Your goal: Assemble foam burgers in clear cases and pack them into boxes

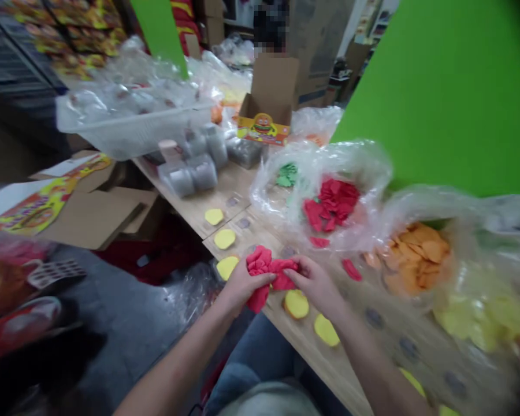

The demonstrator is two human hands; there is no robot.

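Over the table's front edge, my left hand (241,284) is closed around a bunch of crumpled red foam pieces (258,261). Thumb and fingers of my right hand (315,283) pinch another red foam piece (286,274) beside that bunch; whether the two are joined I cannot tell. Around my hands lie several yellow pieces, among them a yellow slice (227,267) by my left hand and a yellow slice on an orange layer (296,304) below my right. A loose red strip (351,269) rests to the right.
Clear plastic bags hold red pieces (335,199), green pieces (287,174), orange discs (420,254) and yellow pieces (481,318). Farther back stand a white plastic bin (121,136), wrapped rolls (193,173) and a printed carton (264,128). A green panel (459,104) rises at right.
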